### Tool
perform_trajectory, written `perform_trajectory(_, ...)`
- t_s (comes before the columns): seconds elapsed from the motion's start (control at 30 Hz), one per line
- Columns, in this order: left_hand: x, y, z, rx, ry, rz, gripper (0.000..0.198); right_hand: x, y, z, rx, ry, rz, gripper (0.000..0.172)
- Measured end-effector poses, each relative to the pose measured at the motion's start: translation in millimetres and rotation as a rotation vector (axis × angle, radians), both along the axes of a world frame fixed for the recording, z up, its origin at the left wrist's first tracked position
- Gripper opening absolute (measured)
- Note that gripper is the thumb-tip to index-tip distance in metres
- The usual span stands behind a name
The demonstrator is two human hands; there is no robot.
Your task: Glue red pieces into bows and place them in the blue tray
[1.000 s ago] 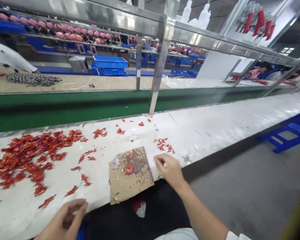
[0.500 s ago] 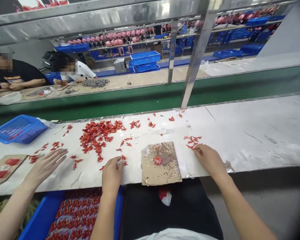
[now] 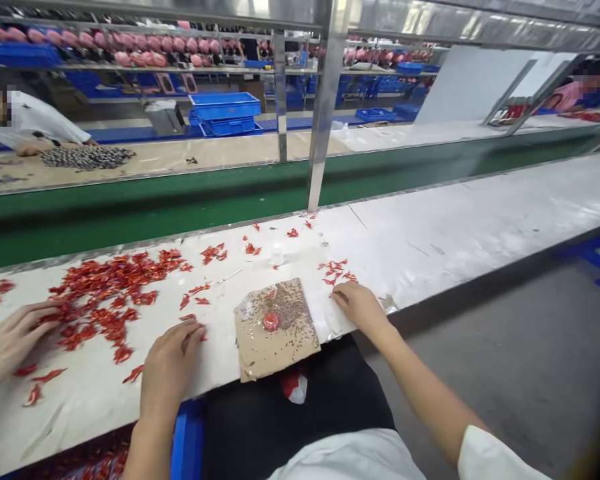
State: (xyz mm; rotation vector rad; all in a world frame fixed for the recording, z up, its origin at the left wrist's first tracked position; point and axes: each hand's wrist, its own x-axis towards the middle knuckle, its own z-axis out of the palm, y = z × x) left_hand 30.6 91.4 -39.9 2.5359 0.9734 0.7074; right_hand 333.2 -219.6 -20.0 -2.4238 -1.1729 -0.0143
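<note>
1 cardboard pad (image 3: 260,360) on the surface (image 3: 430,227) carries 1 round red piece (image 3: 271,322), between half-curled left hand (image 3: 173,360) at a red scrap (image 3: 203,333) and near-pinched right hand (image 3: 361,308) by a red cluster (image 3: 336,269), can't tell if either grips anything, red pile (image 3: 117,280) overlapped, uncountable, 1 co-worker's hand (image 3: 23,340) there, blue bin (image 3: 188,437) cut off

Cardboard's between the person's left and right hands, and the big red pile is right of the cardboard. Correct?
Not quite: the head view shows the red pile left of the cardboard. The cardboard does lie between the person's left hand and right hand.
</note>
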Motion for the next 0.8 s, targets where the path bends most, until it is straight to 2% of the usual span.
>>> perform_trajectory(0.1,0.2,-4.5,8.7,-0.045,-0.049,-0.008,0.034,-4.9,0.9,-1.6,0.033,-0.006,-0.018,0.015)
perform_trajectory(0.2,-2.2,2.4,16.7,-0.056,-0.057,0.078,0.037,-5.3,1.5,-3.7,0.070,-0.006,-0.024,0.018)
perform_trajectory(0.33,-16.3,28.7,22.8,0.011,-0.016,0.301,0.035,0.3,2.0,-11.3,0.034,0.013,-0.059,0.019)
perform_trajectory(0.47,-37.4,54.3,26.9,0.082,0.022,0.626,0.046,5.9,-1.3,-23.8,0.001,0.048,-0.100,0.014)
perform_trajectory(0.53,-43.0,64.4,28.0,0.088,0.061,0.693,0.049,7.2,-3.4,-28.5,-0.027,0.032,-0.111,0.021)
perform_trajectory(0.63,-38.1,81.1,27.8,0.108,0.099,0.605,0.058,6.8,-4.5,-31.2,-0.106,-0.037,-0.079,0.027)
perform_trajectory(0.8,-3.0,130.1,26.7,0.112,0.226,0.385,0.072,6.1,-1.2,-34.4,-0.176,-0.085,-0.064,0.028)
